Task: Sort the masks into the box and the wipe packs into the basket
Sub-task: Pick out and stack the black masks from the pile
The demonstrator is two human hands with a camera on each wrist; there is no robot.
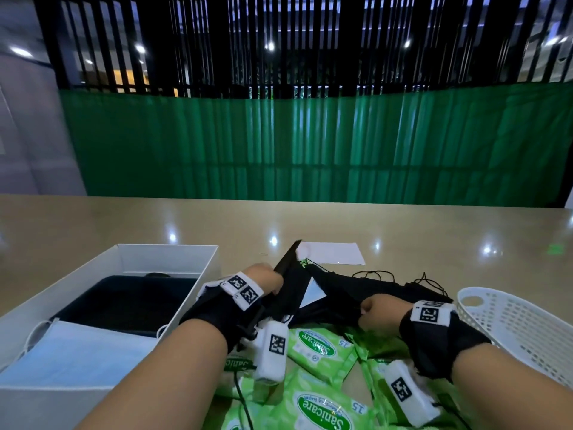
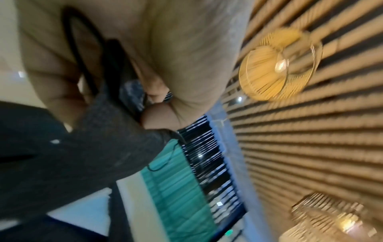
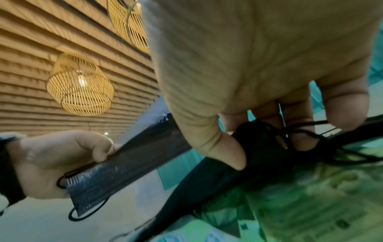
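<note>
- Head view: left hand (image 1: 263, 282) grips a black mask (image 1: 290, 274) above the counter (image 1: 403, 231); right hand (image 1: 376, 311) clutches more black masks (image 1: 347, 290) over green wipe packs (image 1: 319, 346), between box (image 1: 167, 256) and basket (image 1: 521, 324).
- Left wrist: fingers (image 2: 157, 114) pinch the mask.
- Right wrist: thumb (image 3: 225, 152) clamps the bunched masks.

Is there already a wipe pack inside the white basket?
No. The visible part of the white basket holds nothing, and the green wipe packs lie on the table.

My right hand (image 3: 259, 81) pinches bunched black masks (image 3: 263, 144) over green wipe packs (image 3: 311, 204); my left hand (image 3: 58, 163) grips one black mask (image 3: 124, 165).
</note>
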